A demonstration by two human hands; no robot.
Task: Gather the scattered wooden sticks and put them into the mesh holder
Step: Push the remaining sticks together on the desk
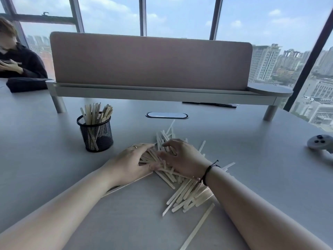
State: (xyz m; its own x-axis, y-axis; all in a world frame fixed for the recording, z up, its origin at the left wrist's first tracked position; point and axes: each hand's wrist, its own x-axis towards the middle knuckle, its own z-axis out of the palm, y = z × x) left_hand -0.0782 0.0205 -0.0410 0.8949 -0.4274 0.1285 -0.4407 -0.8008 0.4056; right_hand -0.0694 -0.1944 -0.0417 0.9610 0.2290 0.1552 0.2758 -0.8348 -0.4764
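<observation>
head view | worn on head | faces forward and down | close over table [54,159]

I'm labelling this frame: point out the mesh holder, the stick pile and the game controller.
mesh holder [97,137]: head view, front mesh wall
stick pile [187,195]: head view, loose sticks near the right wrist
game controller [318,143]: head view, its grey top face

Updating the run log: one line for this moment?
left hand: on sticks | right hand: on sticks | holder: partly filled | stage: gathering
</observation>
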